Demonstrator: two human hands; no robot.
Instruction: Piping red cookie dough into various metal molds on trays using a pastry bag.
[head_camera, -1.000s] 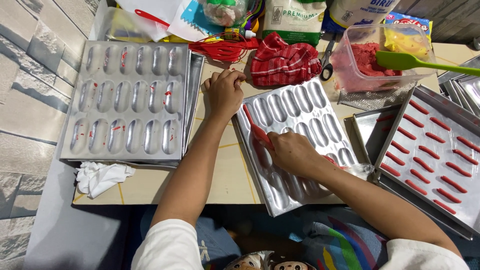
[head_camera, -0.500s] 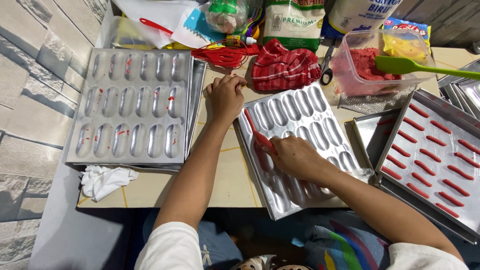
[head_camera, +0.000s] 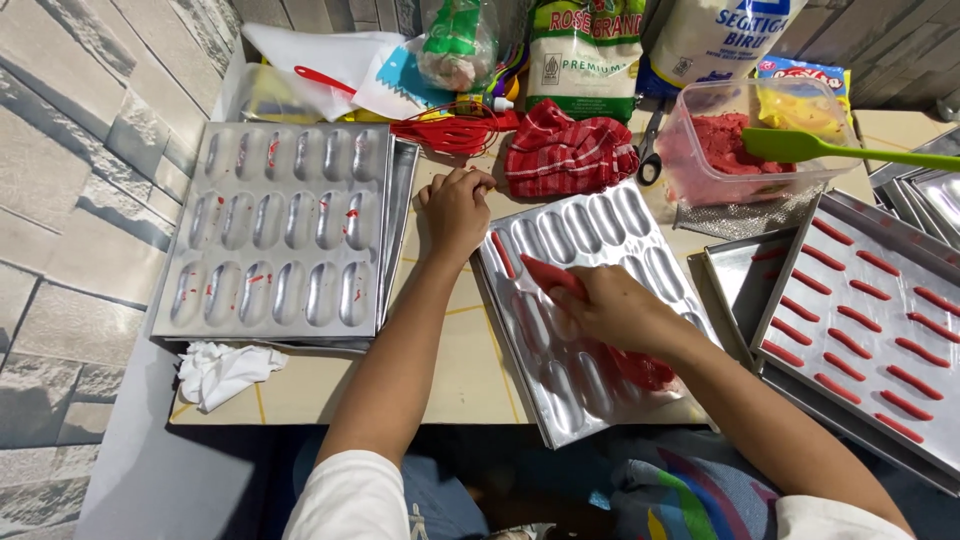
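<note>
My right hand (head_camera: 612, 308) grips a piping bag of red batter (head_camera: 560, 278), its tip pointing at the upper-left wells of a metal mould tray (head_camera: 640, 250) with long oval wells. One well at the tray's left holds a red strip (head_camera: 503, 256). The bag's fat end (head_camera: 645, 368) lies under my forearm. My left hand (head_camera: 455, 208) rests flat on the table, fingers on the tray's top-left corner, holding nothing.
A used mould tray with red smears (head_camera: 280, 230) sits at left, a crumpled tissue (head_camera: 222, 372) below it. At right lies a tray (head_camera: 930, 400) with several red strips. Behind stand a plastic tub of red batter (head_camera: 700, 150) with a green spatula (head_camera: 830, 150), a red cloth (head_camera: 568, 152), scissors (head_camera: 650, 150) and bags.
The view has shifted slightly. My right hand has moved the bag's tip a little along the tray's upper-left wells; my left hand stays at the tray's corner.
</note>
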